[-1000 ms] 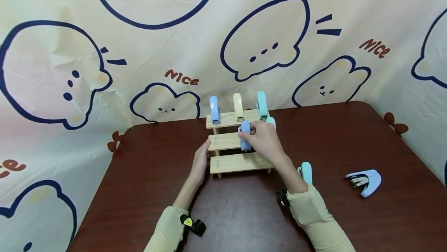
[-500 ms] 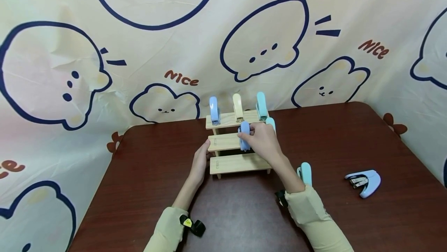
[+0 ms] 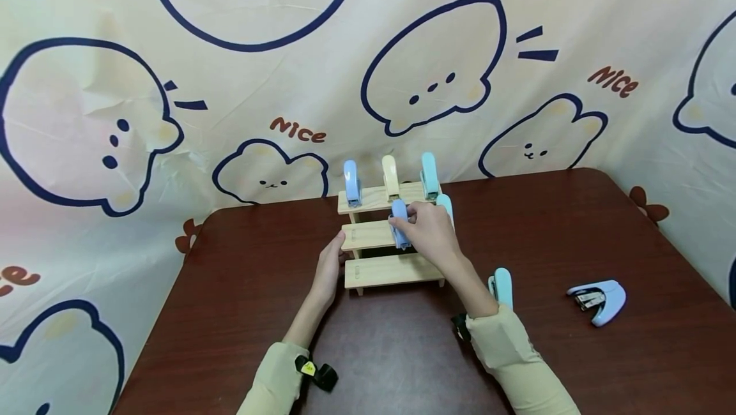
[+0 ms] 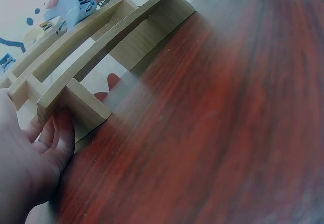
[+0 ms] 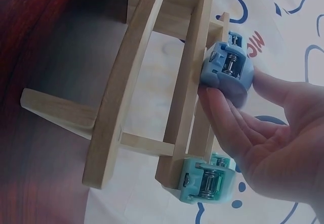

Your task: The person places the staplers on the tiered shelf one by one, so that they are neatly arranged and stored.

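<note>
Head view: right hand [image 3: 430, 234] grasps a blue stapler [image 3: 399, 222] on the wooden rack's [image 3: 391, 271] middle step, left hand [image 3: 329, 269] rests relaxed against its left end (four staplers shelved, two wait on the table [image 3: 575, 364]).

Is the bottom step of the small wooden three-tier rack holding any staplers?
No, the bottom step is bare; the right hand holds a blue stapler at the middle step.
</note>
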{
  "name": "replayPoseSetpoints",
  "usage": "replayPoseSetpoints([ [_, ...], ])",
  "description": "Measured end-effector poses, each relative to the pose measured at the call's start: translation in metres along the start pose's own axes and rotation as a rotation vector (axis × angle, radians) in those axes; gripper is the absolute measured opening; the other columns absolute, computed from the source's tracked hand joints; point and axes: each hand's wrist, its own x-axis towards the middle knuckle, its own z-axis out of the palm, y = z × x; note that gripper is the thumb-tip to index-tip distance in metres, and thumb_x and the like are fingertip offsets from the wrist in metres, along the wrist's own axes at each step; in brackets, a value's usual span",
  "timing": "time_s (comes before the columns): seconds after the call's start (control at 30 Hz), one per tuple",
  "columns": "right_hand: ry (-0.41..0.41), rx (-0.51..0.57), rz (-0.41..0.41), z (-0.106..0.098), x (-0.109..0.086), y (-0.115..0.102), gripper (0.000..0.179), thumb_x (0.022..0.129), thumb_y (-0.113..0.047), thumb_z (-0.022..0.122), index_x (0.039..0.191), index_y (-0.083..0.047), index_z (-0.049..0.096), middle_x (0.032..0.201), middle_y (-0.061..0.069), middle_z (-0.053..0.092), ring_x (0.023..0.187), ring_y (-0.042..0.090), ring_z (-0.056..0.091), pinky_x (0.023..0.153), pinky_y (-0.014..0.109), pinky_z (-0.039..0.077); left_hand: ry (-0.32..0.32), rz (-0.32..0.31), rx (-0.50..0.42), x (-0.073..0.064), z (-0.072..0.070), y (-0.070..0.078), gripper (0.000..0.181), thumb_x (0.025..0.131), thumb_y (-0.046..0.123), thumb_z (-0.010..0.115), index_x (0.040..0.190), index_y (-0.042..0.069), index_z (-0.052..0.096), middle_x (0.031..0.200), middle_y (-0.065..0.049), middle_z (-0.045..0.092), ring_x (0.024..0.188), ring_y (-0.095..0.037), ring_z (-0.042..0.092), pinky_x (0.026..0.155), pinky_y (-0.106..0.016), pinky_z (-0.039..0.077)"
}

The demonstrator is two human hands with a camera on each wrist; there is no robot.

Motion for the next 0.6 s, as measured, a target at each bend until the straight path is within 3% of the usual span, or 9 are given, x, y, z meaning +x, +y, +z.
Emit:
replayPoseSetpoints([
  [0.17, -0.005, -0.006, 0.021, 0.0027, -0.0004, -0.0001, 0.030, 0.094, -0.030, 0.081, 0.092, 0.000, 0.074, 0.081, 0.010, 0.073, 0.068, 0.017, 0.066, 0.060, 0.032, 0.052, -0.007, -0.003, 0.002, -0.0003, -0.0007, -0.0003, 0.064, 0.110, 0.051, 0.042, 0.150, 0.002, 0.050, 0.136, -0.021, 0.060, 0.117, -0.028, 0.061, 0.090, -0.036, 0.052],
  [0.4, -0.011, -0.018, 0.044, 0.0051, -0.0009, -0.0025, 0.033, 0.093, -0.032, 0.081, 0.086, -0.003, 0.068, 0.075, 0.008, 0.069, 0.062, 0.015, 0.061, 0.053, 0.030, 0.047, -0.012, 0.005, 0.003, -0.0009, -0.0004, -0.0002, 0.066, 0.109, 0.053, 0.042, 0.150, 0.002, 0.051, 0.134, -0.021, 0.061, 0.114, -0.027, 0.062, 0.088, -0.036, 0.053],
  [0.6, -0.002, -0.027, 0.053, 0.0053, -0.0014, -0.0031, 0.034, 0.093, -0.034, 0.081, 0.088, -0.003, 0.068, 0.078, 0.009, 0.071, 0.066, 0.017, 0.066, 0.054, 0.030, 0.049, -0.008, 0.010, 0.012, -0.0010, 0.0000, -0.0004, 0.065, 0.109, 0.054, 0.042, 0.148, 0.004, 0.053, 0.131, -0.019, 0.062, 0.112, -0.026, 0.062, 0.087, -0.035, 0.053],
])
